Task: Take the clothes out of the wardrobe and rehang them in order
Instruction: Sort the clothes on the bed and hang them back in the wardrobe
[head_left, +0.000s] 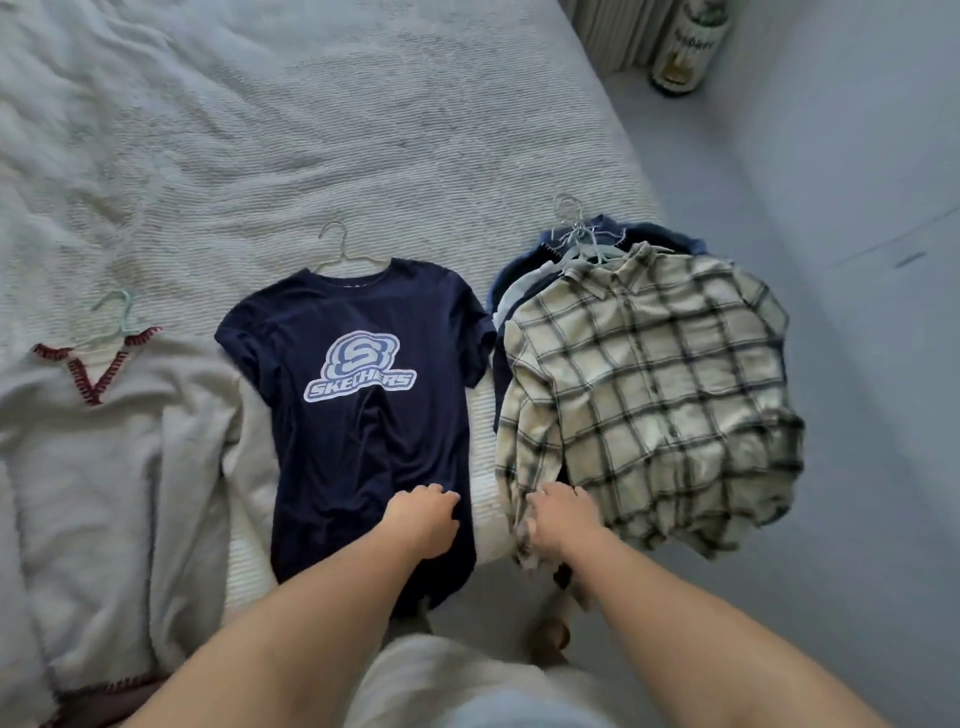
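Note:
A navy T-shirt (358, 415) with a pale blue logo lies flat on the bed on a white wire hanger (340, 254). My left hand (423, 519) rests on its lower right part, fingers loosely bent. To the right lies a pile of clothes on hangers (582, 239), topped by a cream plaid shirt (654, 395). My right hand (561, 519) touches the plaid shirt's lower left hem; whether it pinches the cloth is unclear. A white garment with red stitching (98, 452) lies at the left on a pale green hanger (117, 317).
The bed (311, 114) with its rumpled white cover fills the left and middle. Its right edge drops to a grey floor (857, 364). A large bottle (688, 47) stands on the floor at the top right beside a radiator.

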